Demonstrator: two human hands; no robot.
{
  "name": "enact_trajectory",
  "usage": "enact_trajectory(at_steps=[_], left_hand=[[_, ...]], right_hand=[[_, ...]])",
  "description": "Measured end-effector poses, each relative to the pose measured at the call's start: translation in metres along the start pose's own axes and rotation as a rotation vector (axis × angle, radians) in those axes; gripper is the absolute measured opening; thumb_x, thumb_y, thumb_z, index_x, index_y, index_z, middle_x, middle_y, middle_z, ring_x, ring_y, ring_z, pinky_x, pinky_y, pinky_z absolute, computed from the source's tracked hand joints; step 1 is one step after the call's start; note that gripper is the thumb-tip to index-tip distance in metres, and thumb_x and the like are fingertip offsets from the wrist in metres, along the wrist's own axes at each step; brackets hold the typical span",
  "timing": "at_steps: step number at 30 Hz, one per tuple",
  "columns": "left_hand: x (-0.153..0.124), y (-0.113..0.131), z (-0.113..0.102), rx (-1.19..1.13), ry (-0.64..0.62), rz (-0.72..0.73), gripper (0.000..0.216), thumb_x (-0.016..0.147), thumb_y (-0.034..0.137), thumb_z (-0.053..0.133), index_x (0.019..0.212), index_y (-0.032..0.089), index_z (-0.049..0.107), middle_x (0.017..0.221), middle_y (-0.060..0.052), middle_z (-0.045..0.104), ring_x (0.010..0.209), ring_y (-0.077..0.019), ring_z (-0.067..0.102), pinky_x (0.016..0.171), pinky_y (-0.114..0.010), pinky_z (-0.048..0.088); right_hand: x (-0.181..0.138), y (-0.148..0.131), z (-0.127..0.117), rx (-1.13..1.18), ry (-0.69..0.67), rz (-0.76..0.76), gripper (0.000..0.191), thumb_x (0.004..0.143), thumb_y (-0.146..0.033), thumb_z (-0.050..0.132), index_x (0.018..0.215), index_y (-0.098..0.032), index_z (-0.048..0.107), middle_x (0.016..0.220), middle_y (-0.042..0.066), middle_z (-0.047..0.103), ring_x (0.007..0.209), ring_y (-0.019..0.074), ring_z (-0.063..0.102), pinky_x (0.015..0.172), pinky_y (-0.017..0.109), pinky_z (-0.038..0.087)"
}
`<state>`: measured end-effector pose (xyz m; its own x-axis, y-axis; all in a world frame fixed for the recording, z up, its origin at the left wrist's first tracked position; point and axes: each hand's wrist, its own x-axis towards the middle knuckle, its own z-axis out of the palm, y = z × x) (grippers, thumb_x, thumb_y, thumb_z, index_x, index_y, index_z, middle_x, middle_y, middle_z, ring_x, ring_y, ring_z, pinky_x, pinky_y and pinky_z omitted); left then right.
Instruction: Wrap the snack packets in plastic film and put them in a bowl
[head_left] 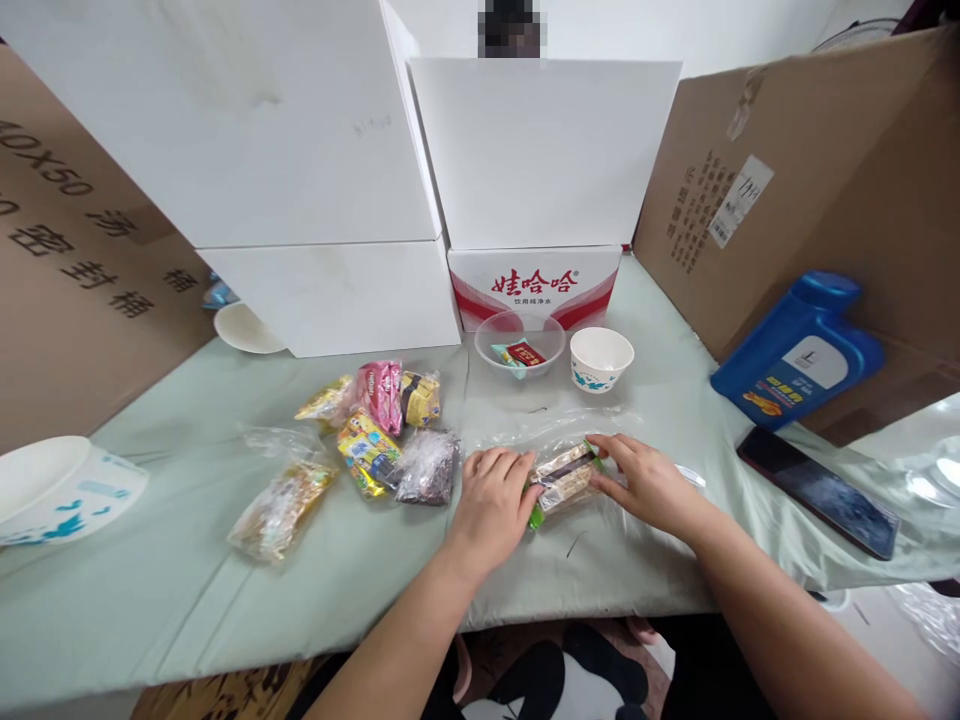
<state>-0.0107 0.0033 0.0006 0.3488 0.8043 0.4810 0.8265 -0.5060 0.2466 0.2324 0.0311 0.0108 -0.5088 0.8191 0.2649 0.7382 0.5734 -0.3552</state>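
Observation:
A clear-wrapped snack packet (pixel 566 472) with green ends, a dark band and pale, grainy contents lies tilted on the cloth. My left hand (pixel 491 508) holds its left end, with the thumb along the near edge. At the other end, my right hand (pixel 646 487) grips the wrapper between thumb and fingers. Crinkled clear plastic (pixel 555 425) spreads around and behind the packet. Left of my left hand sits a loose group of snacks: a dark purple packet (pixel 427 467), a yellow packet (pixel 367 453), a pink packet (pixel 381 396) and a gold-and-black packet (pixel 420 398).
Beyond my hands stand a clear bowl (pixel 520 366) with small packets in it and a white paper cup (pixel 601 362). A bagged snack (pixel 281 510) lies left, near a large paper bowl (pixel 75 500). On the right are a blue bottle (pixel 796 350) and a phone (pixel 817 490). Boxes (pixel 536 285) line the back.

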Motion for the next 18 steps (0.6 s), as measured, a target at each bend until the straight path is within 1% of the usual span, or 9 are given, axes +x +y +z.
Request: enact_trajectory(at_steps=[3, 5, 8, 9, 10, 12, 15, 16, 18], left_hand=[[-0.001, 0.006, -0.011, 0.032, -0.023, 0.024, 0.018, 0.088, 0.012, 0.051, 0.096, 0.020, 0.066, 0.083, -0.006, 0.066, 0.087, -0.0254, 0.058, 0.086, -0.046, 0.043], [-0.006, 0.013, -0.027, -0.007, -0.123, 0.071, 0.018, 0.087, 0.011, 0.051, 0.081, 0.020, 0.066, 0.076, -0.005, 0.063, 0.080, -0.0230, 0.058, 0.080, -0.040, 0.045], [-0.018, 0.026, -0.052, -0.165, -0.498, 0.152, 0.006, 0.078, 0.022, 0.069, 0.074, 0.024, 0.065, 0.072, 0.000, 0.064, 0.068, -0.0188, 0.061, 0.063, -0.031, 0.046], [-0.022, 0.029, -0.058, -0.210, -0.601, 0.157, 0.007, 0.076, 0.028, 0.073, 0.075, 0.026, 0.066, 0.070, 0.002, 0.065, 0.064, -0.0180, 0.061, 0.058, -0.029, 0.045], [-0.024, 0.032, -0.061, -0.238, -0.661, 0.148, 0.009, 0.075, 0.031, 0.074, 0.075, 0.026, 0.066, 0.070, 0.003, 0.065, 0.063, -0.0176, 0.062, 0.056, -0.028, 0.044], [-0.024, 0.033, -0.061, -0.231, -0.655, 0.085, 0.005, 0.081, 0.029, 0.068, 0.078, 0.026, 0.066, 0.073, 0.002, 0.067, 0.066, -0.0180, 0.064, 0.058, -0.028, 0.046], [-0.015, 0.026, -0.046, -0.118, -0.515, -0.076, 0.011, 0.087, 0.018, 0.057, 0.092, 0.023, 0.066, 0.093, -0.004, 0.069, 0.085, -0.0213, 0.067, 0.073, -0.032, 0.051], [-0.011, 0.023, -0.040, -0.074, -0.489, -0.126, 0.019, 0.085, 0.019, 0.061, 0.103, 0.023, 0.065, 0.107, -0.006, 0.068, 0.096, -0.0242, 0.066, 0.081, -0.035, 0.052], [-0.005, 0.016, -0.030, 0.007, -0.499, -0.211, 0.059, 0.073, 0.025, 0.076, 0.128, 0.024, 0.054, 0.137, -0.012, 0.054, 0.124, -0.0331, 0.052, 0.099, -0.046, 0.046]], right_hand=[[-0.006, -0.005, -0.013, -0.016, -0.089, 0.018, 0.041, 0.088, -0.044, 0.061, 0.123, -0.022, 0.059, 0.089, 0.006, 0.069, 0.076, 0.0224, 0.066, 0.068, 0.034, 0.051], [-0.012, -0.011, -0.026, 0.020, -0.180, 0.000, 0.041, 0.084, -0.051, 0.064, 0.116, -0.024, 0.064, 0.081, 0.003, 0.070, 0.068, 0.0206, 0.066, 0.062, 0.031, 0.047], [-0.021, -0.020, -0.042, 0.097, -0.368, -0.047, 0.040, 0.081, -0.055, 0.066, 0.110, -0.028, 0.068, 0.072, 0.000, 0.071, 0.059, 0.0186, 0.065, 0.057, 0.029, 0.043], [-0.022, -0.023, -0.044, 0.113, -0.401, -0.058, 0.036, 0.083, -0.054, 0.065, 0.108, -0.028, 0.068, 0.070, -0.001, 0.071, 0.057, 0.0180, 0.064, 0.056, 0.029, 0.042], [-0.022, -0.026, -0.044, 0.126, -0.397, -0.069, 0.030, 0.086, -0.050, 0.062, 0.106, -0.028, 0.069, 0.070, -0.001, 0.071, 0.058, 0.0176, 0.064, 0.056, 0.029, 0.042], [-0.019, -0.031, -0.036, 0.144, -0.264, -0.090, 0.022, 0.094, -0.040, 0.054, 0.102, -0.025, 0.068, 0.075, 0.002, 0.071, 0.063, 0.0175, 0.064, 0.059, 0.030, 0.044], [-0.009, -0.035, -0.009, 0.123, -0.027, -0.180, 0.020, 0.096, -0.026, 0.049, 0.105, -0.022, 0.066, 0.096, 0.007, 0.070, 0.091, 0.0213, 0.064, 0.077, 0.035, 0.050], [-0.005, -0.036, 0.001, 0.089, 0.002, -0.208, 0.021, 0.094, -0.025, 0.051, 0.110, -0.022, 0.064, 0.106, 0.009, 0.068, 0.102, 0.0237, 0.061, 0.086, 0.039, 0.049], [0.000, -0.034, 0.019, 0.005, -0.005, -0.227, 0.036, 0.089, -0.024, 0.059, 0.124, -0.022, 0.058, 0.127, 0.012, 0.060, 0.120, 0.0283, 0.052, 0.099, 0.048, 0.044]])
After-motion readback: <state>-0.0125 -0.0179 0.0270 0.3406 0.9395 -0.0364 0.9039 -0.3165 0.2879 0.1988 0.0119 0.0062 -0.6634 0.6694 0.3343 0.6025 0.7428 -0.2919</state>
